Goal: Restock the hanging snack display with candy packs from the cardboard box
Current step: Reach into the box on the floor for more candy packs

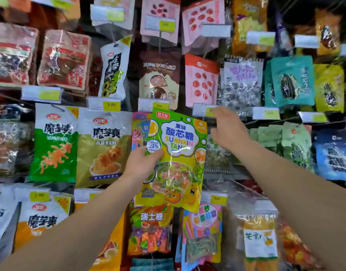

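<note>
Green and yellow glossy film covers the candy pack (174, 157), printed with a white cloud label, cartoon citrus fruits near the bottom and a clear window through which small mixed-colour sweets show. It is held upright in front of the hanging snack display (109, 79), its top edge just under a price tag (153, 105) at the centre of the rack, its face toward the camera, probably so its top can be lined up with a peg, though neither the hanging hole nor the peg itself can be made out. The left hand (142, 163) has its grip clamped on the pack's left edge, thumb across the front and fingers behind, which leaves the top free. The right hand (227, 130) holds nothing; its fingers are spread apart and reach up toward the next price tag (204, 111) just right of the pack, seemingly to steady or lift it out of the way. Another bright candy pack (141, 130) hangs directly behind. The cardboard box is out of view.
</note>
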The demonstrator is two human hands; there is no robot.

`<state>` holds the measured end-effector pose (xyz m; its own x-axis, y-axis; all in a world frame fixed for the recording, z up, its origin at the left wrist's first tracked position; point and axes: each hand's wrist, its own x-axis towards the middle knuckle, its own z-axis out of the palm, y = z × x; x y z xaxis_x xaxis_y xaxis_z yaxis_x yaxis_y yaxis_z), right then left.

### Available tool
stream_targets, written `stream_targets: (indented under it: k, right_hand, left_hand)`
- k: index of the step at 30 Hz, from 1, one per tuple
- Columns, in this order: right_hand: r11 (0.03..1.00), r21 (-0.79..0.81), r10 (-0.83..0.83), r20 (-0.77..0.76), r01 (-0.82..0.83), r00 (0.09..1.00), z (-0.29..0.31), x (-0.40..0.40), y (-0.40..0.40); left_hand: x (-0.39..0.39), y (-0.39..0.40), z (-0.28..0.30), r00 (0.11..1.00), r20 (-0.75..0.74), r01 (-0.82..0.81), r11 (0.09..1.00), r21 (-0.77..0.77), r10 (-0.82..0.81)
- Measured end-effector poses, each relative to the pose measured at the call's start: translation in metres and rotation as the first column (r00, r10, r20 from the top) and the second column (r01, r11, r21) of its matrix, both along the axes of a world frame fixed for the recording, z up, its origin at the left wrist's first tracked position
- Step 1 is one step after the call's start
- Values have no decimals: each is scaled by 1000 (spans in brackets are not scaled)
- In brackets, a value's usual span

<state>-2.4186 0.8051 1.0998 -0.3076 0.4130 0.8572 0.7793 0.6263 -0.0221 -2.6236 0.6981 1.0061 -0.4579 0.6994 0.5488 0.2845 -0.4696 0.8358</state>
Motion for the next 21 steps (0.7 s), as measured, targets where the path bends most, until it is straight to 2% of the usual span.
stream_targets:
  k: [5, 7, 11, 16, 21]
  right_hand:
    - [1000, 19, -3, 120, 1, 993, 31, 6, 44]
    - [1000, 27, 10, 143, -14, 990, 37, 9, 58]
    - [988, 104, 109, 37, -112, 993, 47, 7, 74]
    - [980, 101, 185, -133, -172, 974, 63, 11, 80]
    - [959, 141, 269, -170, -247, 948, 61, 13, 90]
  left_hand:
    - [16, 26, 9, 994, -90, -57, 998, 28, 59]
    - [17, 40, 11, 996, -68, -61, 998, 33, 63]
    - [25, 55, 10, 996, -58, -66, 998, 19, 67]
    - [41, 73, 15, 998, -2, -63, 998, -4, 63]
    - [62, 89, 32, 996, 52, -72, 997, -32, 73]
